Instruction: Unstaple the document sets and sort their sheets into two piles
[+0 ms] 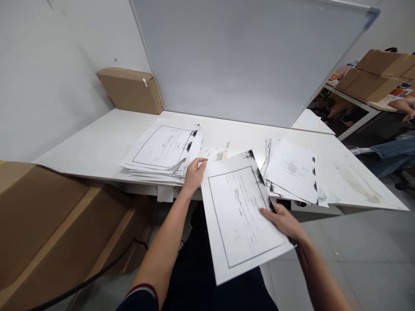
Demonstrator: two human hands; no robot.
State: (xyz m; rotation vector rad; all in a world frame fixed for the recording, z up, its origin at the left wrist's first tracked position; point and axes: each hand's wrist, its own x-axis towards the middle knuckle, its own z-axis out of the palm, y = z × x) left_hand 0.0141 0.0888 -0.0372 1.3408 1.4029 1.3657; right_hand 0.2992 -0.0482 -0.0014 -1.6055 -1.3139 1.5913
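A white printed sheet of paper (240, 220), with a black rectangular border and a dark smudged edge, is held tilted in front of the table. My right hand (285, 220) grips its right edge, thumb on the printed face and the other fingers hidden beneath. At the sheet's upper left corner is my left hand (195, 175), its fingers closed together on the corner. Left of it lies a stack of similar printed sheets (162, 147), slightly fanned. Another, looser pile of papers (292, 170) with dark-smudged edges rests on the right, behind my right hand.
The white table (87, 151) stands against a wall, with a whiteboard (227, 60) leaning at its back. A cardboard box (132, 90) sits at the back left corner. Larger cardboard boxes (48, 229) fill the lower left. At far right, another person's hand (405, 106) shows beside boxes.
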